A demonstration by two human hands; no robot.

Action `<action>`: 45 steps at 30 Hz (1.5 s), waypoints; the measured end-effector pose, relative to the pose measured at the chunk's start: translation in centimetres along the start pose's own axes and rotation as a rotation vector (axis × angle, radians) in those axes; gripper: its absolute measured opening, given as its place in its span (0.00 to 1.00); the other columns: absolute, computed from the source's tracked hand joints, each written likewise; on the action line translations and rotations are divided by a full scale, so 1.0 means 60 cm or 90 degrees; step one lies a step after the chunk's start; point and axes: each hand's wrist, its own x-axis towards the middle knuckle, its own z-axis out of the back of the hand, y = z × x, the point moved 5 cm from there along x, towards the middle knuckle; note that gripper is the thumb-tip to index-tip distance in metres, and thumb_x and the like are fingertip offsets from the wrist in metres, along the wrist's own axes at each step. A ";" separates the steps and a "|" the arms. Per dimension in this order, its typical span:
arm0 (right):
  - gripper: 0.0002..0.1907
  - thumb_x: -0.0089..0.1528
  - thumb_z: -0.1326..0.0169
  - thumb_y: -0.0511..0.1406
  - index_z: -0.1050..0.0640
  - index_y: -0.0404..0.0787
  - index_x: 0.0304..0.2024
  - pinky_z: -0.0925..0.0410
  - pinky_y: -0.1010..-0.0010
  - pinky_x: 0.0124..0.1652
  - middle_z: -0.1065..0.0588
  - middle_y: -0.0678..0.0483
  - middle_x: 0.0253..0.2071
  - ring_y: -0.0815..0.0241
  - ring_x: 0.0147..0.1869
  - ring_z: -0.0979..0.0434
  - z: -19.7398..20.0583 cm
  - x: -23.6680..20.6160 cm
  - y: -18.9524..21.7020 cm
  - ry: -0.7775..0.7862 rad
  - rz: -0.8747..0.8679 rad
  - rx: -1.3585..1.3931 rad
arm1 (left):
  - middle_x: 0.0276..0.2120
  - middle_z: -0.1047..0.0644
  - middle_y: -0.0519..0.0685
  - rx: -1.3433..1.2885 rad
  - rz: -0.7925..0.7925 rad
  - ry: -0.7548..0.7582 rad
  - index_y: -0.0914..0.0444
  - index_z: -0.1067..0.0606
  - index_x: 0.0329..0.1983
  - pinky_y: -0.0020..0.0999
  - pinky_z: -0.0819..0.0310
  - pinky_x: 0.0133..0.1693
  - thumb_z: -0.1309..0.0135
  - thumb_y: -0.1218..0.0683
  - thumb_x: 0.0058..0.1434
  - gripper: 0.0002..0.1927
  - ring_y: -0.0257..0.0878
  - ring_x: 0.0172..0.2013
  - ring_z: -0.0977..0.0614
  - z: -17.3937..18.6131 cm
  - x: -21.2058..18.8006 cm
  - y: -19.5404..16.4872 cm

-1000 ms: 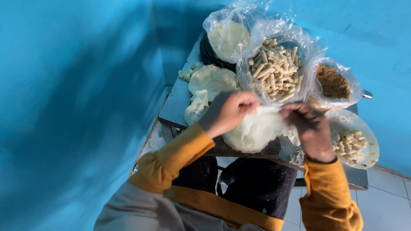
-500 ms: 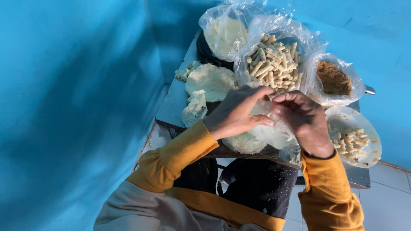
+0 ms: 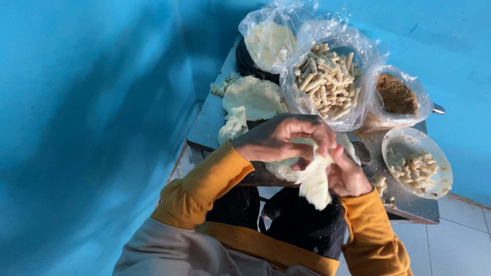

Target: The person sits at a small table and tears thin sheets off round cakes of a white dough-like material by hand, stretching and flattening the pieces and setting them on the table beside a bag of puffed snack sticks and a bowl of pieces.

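**Wrapper lifted off the stack and folded between both hands**

The thin pale wrapper sheet now hangs in the air between the two hands, its loose end drooping below them toward the lap; a second ago it lay spread flat on the stack of sheets at the bench's near edge, with the hands working on top of it. Half a second ago the hands had already drawn together over it. So the sheet has come up off the stack and is being gathered, which reads as the folding or rolling stage of one piece.

The left hand arches over the top, its fingers curled down and pinching the upper edge of the sheet. The right hand cups it from below and the side, fingers closed on the fold.

On the metal bench beyond the hands stand a clear bag of finished pale rolls, a bag of brown crumbs, a further bag of pale sheets, loose dough rounds, and a white plate with a few pieces.
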 end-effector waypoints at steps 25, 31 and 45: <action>0.15 0.62 0.38 0.33 0.22 0.35 0.50 0.41 0.79 0.27 0.30 0.60 0.31 0.73 0.30 0.37 0.108 0.107 -0.022 -0.161 -0.111 -0.520 | 0.25 0.20 0.55 0.600 0.237 -0.545 0.64 0.23 0.31 0.42 0.24 0.32 0.39 0.55 0.58 0.07 0.50 0.27 0.17 0.062 -0.126 0.121; 0.17 0.61 0.38 0.34 0.22 0.36 0.51 0.40 0.77 0.25 0.28 0.59 0.29 0.72 0.27 0.36 0.102 0.090 -0.016 -0.189 -0.149 -0.551 | 0.24 0.20 0.55 0.603 0.267 -0.516 0.65 0.25 0.34 0.44 0.24 0.33 0.41 0.56 0.59 0.07 0.52 0.28 0.16 0.055 -0.137 0.133; 0.27 0.72 0.53 0.40 0.42 0.43 0.71 0.47 0.45 0.72 0.42 0.45 0.77 0.44 0.80 0.43 -0.070 0.032 -0.022 -0.030 0.370 -1.077 | 0.38 0.22 0.55 1.006 0.109 -0.385 0.65 0.25 0.38 0.47 0.26 0.48 0.41 0.57 0.50 0.13 0.48 0.40 0.17 -0.006 -0.106 0.068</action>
